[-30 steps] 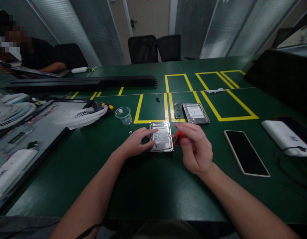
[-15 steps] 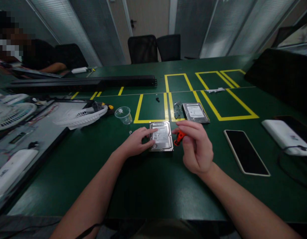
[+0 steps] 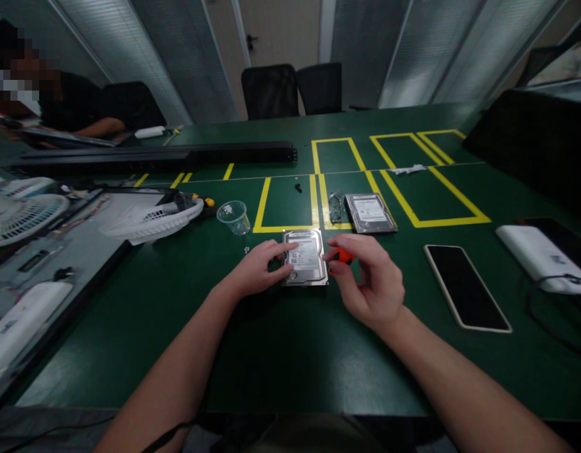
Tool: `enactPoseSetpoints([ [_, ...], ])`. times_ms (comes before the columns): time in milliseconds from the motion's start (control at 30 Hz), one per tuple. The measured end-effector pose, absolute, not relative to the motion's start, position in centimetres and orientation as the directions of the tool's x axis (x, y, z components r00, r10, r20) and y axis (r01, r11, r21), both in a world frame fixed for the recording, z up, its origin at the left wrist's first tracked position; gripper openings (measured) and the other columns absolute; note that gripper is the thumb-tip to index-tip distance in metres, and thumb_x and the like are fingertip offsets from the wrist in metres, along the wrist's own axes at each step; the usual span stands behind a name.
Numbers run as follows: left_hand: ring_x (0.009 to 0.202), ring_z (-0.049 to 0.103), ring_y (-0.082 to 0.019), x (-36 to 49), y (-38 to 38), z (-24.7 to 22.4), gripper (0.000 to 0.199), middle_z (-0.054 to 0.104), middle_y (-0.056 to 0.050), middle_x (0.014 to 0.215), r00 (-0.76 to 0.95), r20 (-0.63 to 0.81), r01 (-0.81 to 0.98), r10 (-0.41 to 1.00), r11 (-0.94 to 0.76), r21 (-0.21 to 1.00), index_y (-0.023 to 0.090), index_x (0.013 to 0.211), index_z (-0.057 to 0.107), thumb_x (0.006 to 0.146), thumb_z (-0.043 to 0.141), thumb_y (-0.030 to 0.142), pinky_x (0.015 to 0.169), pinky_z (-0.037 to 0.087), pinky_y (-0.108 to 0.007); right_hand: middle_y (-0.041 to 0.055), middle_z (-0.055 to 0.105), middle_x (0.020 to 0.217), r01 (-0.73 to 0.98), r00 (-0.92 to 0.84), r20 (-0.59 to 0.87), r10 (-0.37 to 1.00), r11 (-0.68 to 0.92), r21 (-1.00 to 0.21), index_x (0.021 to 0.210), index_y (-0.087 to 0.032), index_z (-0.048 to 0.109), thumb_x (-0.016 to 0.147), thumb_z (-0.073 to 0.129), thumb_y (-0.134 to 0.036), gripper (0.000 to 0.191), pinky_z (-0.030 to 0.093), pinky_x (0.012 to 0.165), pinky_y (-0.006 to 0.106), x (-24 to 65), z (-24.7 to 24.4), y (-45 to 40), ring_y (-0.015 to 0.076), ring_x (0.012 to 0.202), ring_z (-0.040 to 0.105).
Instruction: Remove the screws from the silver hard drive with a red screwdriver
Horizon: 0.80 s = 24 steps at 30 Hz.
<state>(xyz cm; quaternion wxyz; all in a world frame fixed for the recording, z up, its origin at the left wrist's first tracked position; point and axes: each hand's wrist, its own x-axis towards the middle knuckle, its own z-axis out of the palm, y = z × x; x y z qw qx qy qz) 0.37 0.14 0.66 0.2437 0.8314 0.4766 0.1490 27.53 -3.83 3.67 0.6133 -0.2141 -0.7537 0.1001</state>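
Observation:
A silver hard drive with a white label lies on the green table in front of me. My left hand rests on its left side, fingers and thumb spread over the label. At the drive's right edge, my right hand has its fingers curled around an orange and black tool, whose tip is hidden. Beyond them sits a second hard drive, and a clear plastic cup stands to the left. Several tiny pieces lie near the cup.
A phone and a white power bank lie on the right. White fan-like grilles and a large panel occupy the left. Long black bars lie farther back, near a seated person.
The fingers and thumb of my right hand have shifted around the orange tool, which now looks more tilted and more covered. My left hand and the drive stay in place.

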Motion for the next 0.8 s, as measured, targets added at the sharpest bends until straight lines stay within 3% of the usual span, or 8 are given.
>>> enactPoseSetpoints([
  [333,0.102,0.059,-0.024,0.36,0.26,0.42,0.060,0.061,-0.007,0.116,0.501,0.022,0.708,0.865,-0.424,0.565,0.032,0.164,0.056,0.107,0.063,0.050,0.091,0.049,-0.040,0.0142,0.074,0.137,0.189,-0.206,0.861,0.466,0.882,-0.432,0.154,-0.021,0.062,0.104,0.050,-0.001,0.055,0.067,0.103,0.045,27.79,3.67,-4.30,0.0250,0.122,0.078],
  [567,0.103,0.059,-0.024,0.36,0.21,0.44,0.059,0.062,-0.008,0.119,0.496,0.021,0.708,0.868,-0.418,0.569,0.033,0.163,0.057,0.107,0.062,0.051,0.093,0.049,-0.041,0.0137,0.074,0.136,0.220,-0.197,0.859,0.473,0.875,-0.432,0.151,-0.023,0.062,0.103,0.054,-0.004,0.052,0.069,0.102,0.048,27.81,3.70,-4.17,0.0258,0.121,0.077],
  [800,0.104,0.060,-0.025,0.58,0.06,0.93,0.060,0.063,-0.008,0.120,0.487,-0.001,0.719,0.874,-0.400,0.568,0.031,0.162,0.058,0.106,0.063,0.049,0.093,0.049,-0.041,0.0153,0.074,0.134,0.128,-0.164,0.863,0.478,0.877,-0.462,0.151,-0.022,0.057,0.099,0.061,-0.002,0.056,0.068,0.104,0.055,27.50,3.38,-4.10,0.0302,0.125,0.078],
])
